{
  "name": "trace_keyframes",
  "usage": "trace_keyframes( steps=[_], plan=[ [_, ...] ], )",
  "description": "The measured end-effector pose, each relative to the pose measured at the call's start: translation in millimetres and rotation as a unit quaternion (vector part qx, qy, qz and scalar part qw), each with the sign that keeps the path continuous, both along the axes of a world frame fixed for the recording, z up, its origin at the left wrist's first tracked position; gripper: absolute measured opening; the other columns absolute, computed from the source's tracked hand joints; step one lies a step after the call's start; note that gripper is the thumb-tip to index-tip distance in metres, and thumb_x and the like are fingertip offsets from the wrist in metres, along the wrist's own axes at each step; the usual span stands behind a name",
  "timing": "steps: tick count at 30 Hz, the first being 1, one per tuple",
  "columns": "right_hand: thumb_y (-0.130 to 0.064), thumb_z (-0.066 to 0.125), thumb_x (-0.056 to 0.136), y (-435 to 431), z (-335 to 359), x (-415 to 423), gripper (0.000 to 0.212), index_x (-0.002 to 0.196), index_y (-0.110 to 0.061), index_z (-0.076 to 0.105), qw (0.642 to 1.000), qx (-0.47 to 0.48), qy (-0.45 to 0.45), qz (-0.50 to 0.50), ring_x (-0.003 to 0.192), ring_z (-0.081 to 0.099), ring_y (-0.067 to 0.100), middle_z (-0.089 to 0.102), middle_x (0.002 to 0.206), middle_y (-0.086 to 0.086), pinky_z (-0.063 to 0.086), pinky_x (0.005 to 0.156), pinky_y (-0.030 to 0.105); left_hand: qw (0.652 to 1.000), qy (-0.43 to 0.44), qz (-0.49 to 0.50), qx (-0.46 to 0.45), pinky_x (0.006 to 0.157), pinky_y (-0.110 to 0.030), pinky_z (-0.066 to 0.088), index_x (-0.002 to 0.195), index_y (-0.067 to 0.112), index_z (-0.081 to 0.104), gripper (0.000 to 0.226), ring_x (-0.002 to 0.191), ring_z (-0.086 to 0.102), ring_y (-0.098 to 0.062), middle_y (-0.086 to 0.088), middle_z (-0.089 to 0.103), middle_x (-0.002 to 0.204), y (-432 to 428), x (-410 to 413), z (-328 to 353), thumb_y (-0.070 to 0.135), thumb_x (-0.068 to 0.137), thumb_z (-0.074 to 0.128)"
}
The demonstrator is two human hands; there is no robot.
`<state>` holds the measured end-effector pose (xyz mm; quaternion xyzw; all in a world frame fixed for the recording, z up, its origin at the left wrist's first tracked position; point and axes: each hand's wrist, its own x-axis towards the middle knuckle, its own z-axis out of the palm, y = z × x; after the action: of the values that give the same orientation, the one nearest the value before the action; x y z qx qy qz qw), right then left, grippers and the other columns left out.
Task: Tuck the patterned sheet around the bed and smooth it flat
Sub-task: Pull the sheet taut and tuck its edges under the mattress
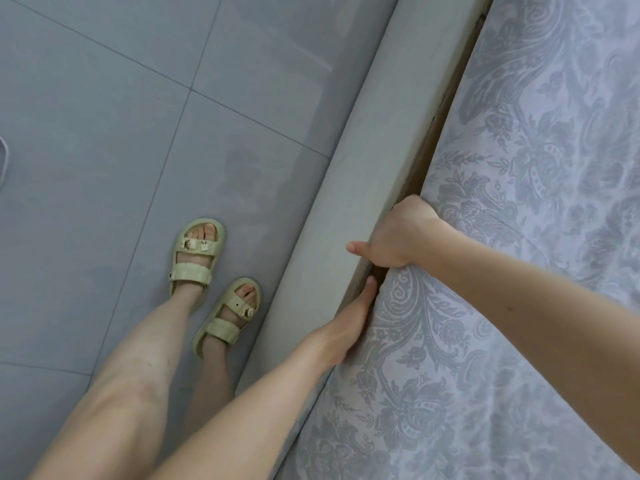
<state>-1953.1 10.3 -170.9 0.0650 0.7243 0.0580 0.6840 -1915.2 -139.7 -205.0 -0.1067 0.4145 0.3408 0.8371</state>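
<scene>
so the pale grey paisley-patterned sheet (502, 237) is being pressed at its edge into the gap (420, 168) along the grey padded bed frame (374, 150) by the left hand (353, 323), fingers straight, while the right hand (398, 237) fingers are being hidden down there, grip can't be told

grey floor tiles (104, 150) with thin darker grout lines fill the left and upper left of the frame. at lower centre stand two pale yellow-green strap sandals: the upper sandal (197, 258) and, just right and below it, the lower sandal (230, 313), each with small charms on its front strap. a pale curved object (2, 157) is cut off at the left edge.
</scene>
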Motion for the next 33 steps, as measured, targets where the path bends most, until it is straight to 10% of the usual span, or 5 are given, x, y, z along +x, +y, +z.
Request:
trace_keyframes(
  steps=[5,11,18,22,33],
  plan=[
    [-0.060,0.001,0.095,-1.0,1.7,-4.9,0.080,0.124,-0.009,0.057,0.998,-0.036,0.042,0.004,0.125,0.047,0.027,0.052,0.136,0.011,0.031,0.084,0.032,0.999,-0.041,0.025,-0.001,0.110,-0.038,0.036,0.133,0.046,0.044,0.064,0.122,0.052,-0.010,0.011,0.056,0.133,2.5,-3.4,-11.3,0.079,0.082,0.025],
    [-0.057,0.007,0.097,-17.3,18.2,-2.6,0.070,0.069,-0.012,0.054,0.976,-0.087,0.171,-0.101,0.095,0.058,0.026,0.057,0.080,0.003,0.038,0.076,0.033,0.989,0.116,0.045,-0.086,0.089,-0.027,0.048,0.103,0.012,0.067,0.066,0.099,0.064,-0.018,-0.004,0.070,0.103,-65.3,-35.4,-5.3,0.053,0.099,0.016],
    [-0.055,0.009,0.098,-104.8,26.8,26.3,0.070,0.113,-0.009,0.059,0.977,-0.145,0.074,-0.136,0.121,0.050,0.028,0.058,0.127,0.012,0.036,0.096,0.038,0.959,0.232,-0.113,-0.116,0.094,-0.030,0.037,0.076,0.020,0.064,0.014,0.111,0.052,-0.020,-0.005,0.062,0.109,-164.7,-29.7,-4.6,0.025,0.073,0.052],
    [-0.052,0.008,0.099,-141.7,29.9,41.0,0.068,0.115,-0.010,0.060,0.984,-0.137,0.047,-0.104,0.123,0.049,0.025,0.058,0.128,0.011,0.029,0.105,0.039,0.961,0.203,-0.168,-0.084,0.086,-0.032,0.039,0.093,0.020,0.052,0.040,0.103,0.050,-0.020,-0.006,0.056,0.114,-180.0,-12.2,-5.3,0.018,0.052,0.054],
    [-0.057,0.005,0.097,-194.3,9.2,46.7,0.072,0.142,-0.012,0.039,0.990,-0.070,-0.074,-0.097,0.138,0.032,0.027,0.036,0.150,0.007,0.030,0.105,0.036,0.973,0.226,0.036,-0.035,0.074,-0.011,0.044,0.101,0.018,0.056,0.019,0.084,0.057,-0.006,0.003,0.059,0.094,-231.6,27.3,26.0,0.001,0.092,0.052]
  ],
)
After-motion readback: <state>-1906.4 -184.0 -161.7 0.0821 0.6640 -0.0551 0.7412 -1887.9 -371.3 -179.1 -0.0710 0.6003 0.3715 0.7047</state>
